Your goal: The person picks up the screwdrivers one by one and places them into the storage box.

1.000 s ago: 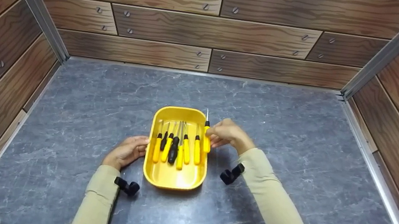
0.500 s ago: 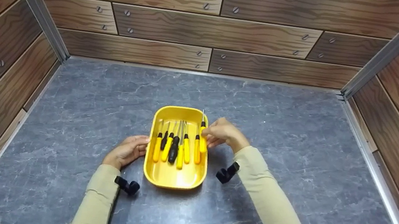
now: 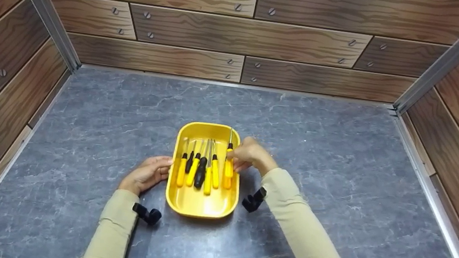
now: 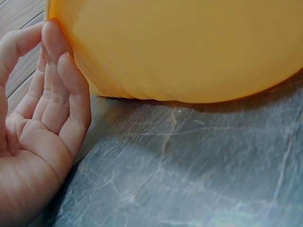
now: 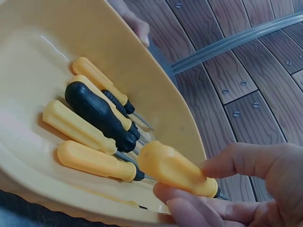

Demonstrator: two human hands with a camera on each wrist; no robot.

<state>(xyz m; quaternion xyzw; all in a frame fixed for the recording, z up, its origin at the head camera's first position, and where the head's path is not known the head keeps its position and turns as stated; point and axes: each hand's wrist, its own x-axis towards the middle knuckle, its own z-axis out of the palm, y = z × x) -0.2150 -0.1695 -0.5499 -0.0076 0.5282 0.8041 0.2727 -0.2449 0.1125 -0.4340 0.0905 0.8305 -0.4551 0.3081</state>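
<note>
A yellow plastic tray [image 3: 201, 206] stands on the floor in front of me, with several screwdrivers lying side by side in it. Its left side is held by my left hand [image 3: 146, 175], the thumb at the rim and the fingers against the outer wall. Over the tray's right part, my right hand [image 3: 251, 154] pinches a yellow-handled screwdriver [image 5: 176, 169] between thumb and fingers, shaft pointing away. Below it lies another yellow screwdriver [image 3: 227, 184], partly covered in the head view. A thick black screwdriver [image 3: 200, 173] lies mid-group among slimmer yellow ones.
Grey marbled flooring [image 3: 320, 136] surrounds the tray. Behind it rises a wood-patterned wall [image 3: 185, 60], with similar walls at left and right. A metal strip [image 3: 442, 216] runs along the right side.
My right hand has moved left, bringing the screwdriver from the tray's right rim to over its inside. The left hand and the tray have stayed put.
</note>
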